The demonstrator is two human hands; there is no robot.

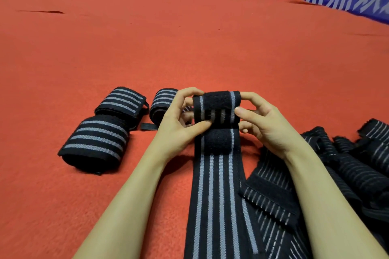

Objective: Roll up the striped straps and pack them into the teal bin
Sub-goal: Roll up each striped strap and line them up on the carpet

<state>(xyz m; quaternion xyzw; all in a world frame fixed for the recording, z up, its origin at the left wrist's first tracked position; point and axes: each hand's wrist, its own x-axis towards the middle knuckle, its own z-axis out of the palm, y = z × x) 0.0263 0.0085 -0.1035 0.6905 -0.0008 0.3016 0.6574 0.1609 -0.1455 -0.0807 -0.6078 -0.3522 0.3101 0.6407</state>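
Strap (216,174) w/ grey stripes ran from the lower edge up to both hands, its top end folded over into the start of a roll, held just above the red carpet (189,48). Left hand (179,120) pinched the fold's left edge, thumb in front, fingers behind; right hand (267,120) pinched the right edge the same way. Three finished rolls (96,143) lay to the left, unrolled straps (336,164) piled at right. Teal bin wasn't in view. Tip, imo: keep edges aligned & tension even while turning, so the roll stays tight & straight.
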